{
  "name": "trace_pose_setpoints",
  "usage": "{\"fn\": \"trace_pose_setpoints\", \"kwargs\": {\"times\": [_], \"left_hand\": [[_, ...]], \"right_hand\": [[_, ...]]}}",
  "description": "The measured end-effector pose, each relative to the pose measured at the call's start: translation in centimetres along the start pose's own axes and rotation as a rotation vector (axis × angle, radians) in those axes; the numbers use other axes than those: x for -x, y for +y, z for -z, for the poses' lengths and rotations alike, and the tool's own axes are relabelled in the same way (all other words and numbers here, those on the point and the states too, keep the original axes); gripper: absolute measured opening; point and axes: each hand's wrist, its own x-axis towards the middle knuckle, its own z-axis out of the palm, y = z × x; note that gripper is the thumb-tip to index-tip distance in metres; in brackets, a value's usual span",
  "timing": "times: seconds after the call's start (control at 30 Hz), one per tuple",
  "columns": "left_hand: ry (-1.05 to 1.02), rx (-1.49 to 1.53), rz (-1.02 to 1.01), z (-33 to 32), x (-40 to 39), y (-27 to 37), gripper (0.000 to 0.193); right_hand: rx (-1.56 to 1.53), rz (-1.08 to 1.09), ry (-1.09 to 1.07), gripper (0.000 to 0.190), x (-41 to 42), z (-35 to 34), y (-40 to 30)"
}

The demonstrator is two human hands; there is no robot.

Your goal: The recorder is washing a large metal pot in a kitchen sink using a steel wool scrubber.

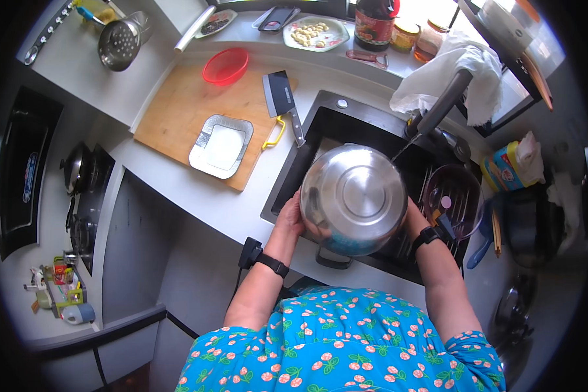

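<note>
A stainless steel pot is tipped over the sink, its round base turned up towards me. My left hand grips the pot's left side, its fingers partly hidden behind the metal. On the right side my right hand holds it too, with most of the fingers out of sight. A dark loop handle sticks out at the near side. From the dark faucet a thin stream of water runs down just beyond the pot. The pot's inside is hidden.
Left of the sink, a wooden cutting board bears a cleaver, a white square dish and a red plastic bowl. A clear basin stands at the sink's right. Jars and a plate of pale cloves line the sill.
</note>
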Motion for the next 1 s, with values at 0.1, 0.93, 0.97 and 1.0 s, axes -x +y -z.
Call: {"fn": "trace_pose_setpoints", "kwargs": {"times": [0.1,0.93,0.97,1.0], "left_hand": [[-0.013,-0.023,-0.052,1.1,1.0,0.0,0.041],[0.347,-0.110,-0.445,6.1,7.6,0.7,0.033],[0.340,-0.115,-0.442,6.7,7.6,0.7,0.033],[0.370,-0.135,-0.442,5.9,7.9,0.9,0.034]], "right_hand": [[0.015,-0.026,-0.019,0.028,-0.9,-0.9,0.7],[-0.170,-0.300,-0.012,0.025,-7.9,-5.7,5.4],[-0.174,-0.292,-0.010,0.025,-8.8,-5.4,6.0],[-0.103,-0.269,-0.003,0.023,-9.6,-4.8,6.7]]}}
